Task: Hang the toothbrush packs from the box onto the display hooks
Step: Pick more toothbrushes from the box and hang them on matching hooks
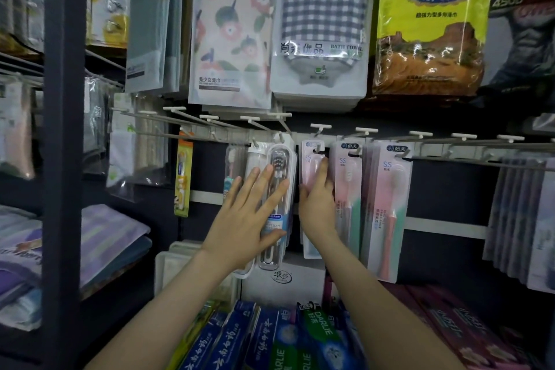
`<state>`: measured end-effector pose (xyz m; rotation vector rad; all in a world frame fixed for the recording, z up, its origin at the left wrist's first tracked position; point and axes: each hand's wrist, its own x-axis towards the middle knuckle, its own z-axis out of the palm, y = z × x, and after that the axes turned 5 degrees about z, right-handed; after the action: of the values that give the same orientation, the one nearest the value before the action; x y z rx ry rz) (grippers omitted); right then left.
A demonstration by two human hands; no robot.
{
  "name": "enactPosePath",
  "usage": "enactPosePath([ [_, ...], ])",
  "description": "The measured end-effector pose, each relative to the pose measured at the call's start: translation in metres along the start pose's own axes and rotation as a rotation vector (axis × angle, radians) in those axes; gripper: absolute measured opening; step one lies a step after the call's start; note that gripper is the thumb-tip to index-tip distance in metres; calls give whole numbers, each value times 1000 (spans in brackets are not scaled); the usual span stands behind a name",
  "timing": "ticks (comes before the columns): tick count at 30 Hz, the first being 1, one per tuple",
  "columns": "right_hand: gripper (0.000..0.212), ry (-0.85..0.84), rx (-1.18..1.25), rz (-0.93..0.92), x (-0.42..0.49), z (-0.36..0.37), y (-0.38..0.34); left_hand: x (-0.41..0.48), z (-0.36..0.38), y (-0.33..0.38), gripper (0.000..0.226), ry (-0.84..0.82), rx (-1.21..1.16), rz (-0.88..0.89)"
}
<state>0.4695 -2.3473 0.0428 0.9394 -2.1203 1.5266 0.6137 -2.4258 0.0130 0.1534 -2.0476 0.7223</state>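
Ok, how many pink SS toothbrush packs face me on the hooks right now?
3. The leftmost pink SS toothbrush pack, held by the right hand; the middle pink pack beside it; the rightmost pink pack furthest right. More may be hidden behind each.

At the centre of the frame we see a clear toothbrush pack (280,171) hanging upright, our left hand (249,219) flat against it. Just right, our right hand (318,204) grips a pale pink pack (309,161) on its display hook (319,148). Further right, pink-and-green packs (387,189) hang in two upright stacks.
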Motion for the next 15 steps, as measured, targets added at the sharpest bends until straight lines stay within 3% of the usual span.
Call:
enactPosePath([
  [10,85,-64,109,54,19,29,23,-1,4,-4,79,29,-24,34],
  [15,100,-39,114,-44,13,45,38,-1,4,-6,77,20,-28,38],
])
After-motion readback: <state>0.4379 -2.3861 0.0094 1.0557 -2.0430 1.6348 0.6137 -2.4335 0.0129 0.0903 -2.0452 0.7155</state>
